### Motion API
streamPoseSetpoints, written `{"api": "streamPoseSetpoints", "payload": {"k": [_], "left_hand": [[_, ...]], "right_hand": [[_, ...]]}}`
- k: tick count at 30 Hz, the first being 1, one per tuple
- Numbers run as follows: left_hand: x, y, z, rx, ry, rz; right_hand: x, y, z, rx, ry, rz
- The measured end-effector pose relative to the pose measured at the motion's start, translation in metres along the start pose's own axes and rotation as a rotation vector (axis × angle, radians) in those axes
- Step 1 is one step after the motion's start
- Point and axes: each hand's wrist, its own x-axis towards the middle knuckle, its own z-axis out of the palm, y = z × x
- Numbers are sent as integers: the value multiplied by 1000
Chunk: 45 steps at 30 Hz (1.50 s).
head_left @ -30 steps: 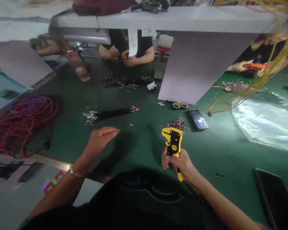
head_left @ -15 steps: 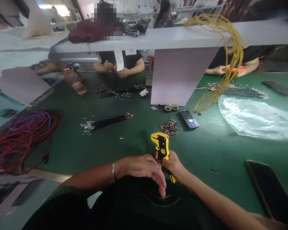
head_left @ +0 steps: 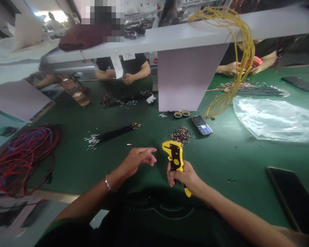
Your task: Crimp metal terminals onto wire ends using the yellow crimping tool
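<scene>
My right hand (head_left: 182,174) is wrapped round the handle of a yellow and black wire stripper (head_left: 175,159), its head pointing up and away from me. My left hand (head_left: 140,159) hovers to the left of the tool, fingers apart and pointing right, with nothing visible in them. Just beyond the tool lies a pile of small copper-coloured pieces (head_left: 180,134). A bundle of black wires (head_left: 113,133), with silvery ends on the left and copper ends on the right, rests on the green table (head_left: 92,171) beyond my left hand.
Red and blue cables (head_left: 28,154) coil at the left. A keypad phone (head_left: 202,125), tape rolls (head_left: 181,114) and a plastic bag (head_left: 275,120) lie farther back; a dark phone (head_left: 290,195) is at right. Yellow wires (head_left: 244,51) hang from a shelf (head_left: 144,41). Two people work opposite.
My left hand has moved forward and left, away from my right hand, and its fingers now point right. The wire stripper has stayed in my right hand. The view has shifted slightly.
</scene>
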Motion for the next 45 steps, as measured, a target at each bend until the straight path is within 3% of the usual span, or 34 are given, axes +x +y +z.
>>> {"api": "streamPoseSetpoints", "payload": {"k": [2, 8, 14, 19, 26, 30, 38, 45], "left_hand": [[1, 0, -7, -44, 104, 73], [1, 12, -6, -303, 187, 228], [4, 26, -4, -545, 50, 228], [11, 27, -11, -429, -57, 195], [16, 15, -16, -100, -32, 163], [11, 12, -17, -183, -82, 113], [7, 17, -27, -478, 139, 117], [3, 5, -23, -324, 81, 17]], "right_hand": [[-1, 2, 1, 32, -28, 18], [-2, 2, 4, 86, -68, 69], [-1, 1, 2, 97, -98, 92], [-4, -6, 3, 92, -135, 110], [-2, -10, -2, 118, -142, 99], [1, -9, -4, 148, -140, 99], [2, -12, -2, 238, -131, 110], [1, -13, -1, 224, -117, 89]]}}
